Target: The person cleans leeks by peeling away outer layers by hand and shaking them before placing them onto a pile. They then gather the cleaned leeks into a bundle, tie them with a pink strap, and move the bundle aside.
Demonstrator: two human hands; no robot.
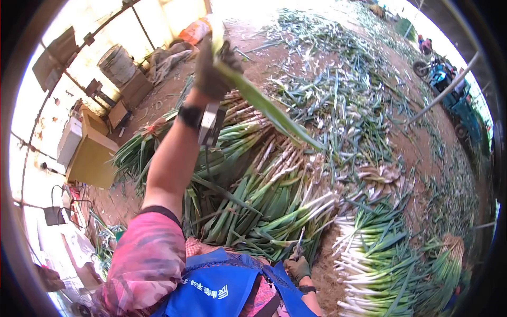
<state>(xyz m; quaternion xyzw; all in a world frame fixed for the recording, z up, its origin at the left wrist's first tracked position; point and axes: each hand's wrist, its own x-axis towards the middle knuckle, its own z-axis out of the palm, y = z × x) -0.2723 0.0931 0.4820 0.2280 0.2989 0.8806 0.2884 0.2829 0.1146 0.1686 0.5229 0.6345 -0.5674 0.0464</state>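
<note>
My left hand [214, 68], in a dark glove, is raised high at upper centre-left. It is closed around a leek [266, 103] whose pale end points up and whose long green leaves trail down to the right. A small box-like device is strapped at that wrist. Low in the view, near my blue apron [216, 282], my gloved right hand [299, 267] grips a knife [300, 239] with its blade pointing up. Untrimmed leeks [274, 185] are heaped in front of me, roots towards the upper right. A row of cleaned leeks [369, 259] lies to my right.
Trimmed leaves and peelings [338, 95] cover the ground ahead. A yellow box [92, 156], a bucket [117, 64] and cartons stand at left. A blue vehicle [454, 95] is parked at far right behind a slanting pole [446, 90]; a person [424, 44] is beyond.
</note>
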